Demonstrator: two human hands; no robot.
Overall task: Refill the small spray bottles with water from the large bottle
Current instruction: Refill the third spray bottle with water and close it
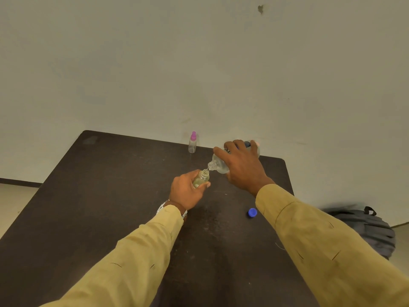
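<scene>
at frame centre the left hand (187,191) has its fingers wrapped around an uncapped small spray bottle (201,178); the right hand (240,163) clasps the tilted large bottle (218,162), mouths almost touching. tilting too far could overshoot the narrow neck and wet the table (110,196).

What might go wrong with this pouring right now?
The large bottle in the right hand is tipped into the small bottle held by the left hand. Both mouths are narrow, so water could miss and spill on the table. It could also overflow. The blue cap lies near the right sleeve and might get knocked.
</scene>
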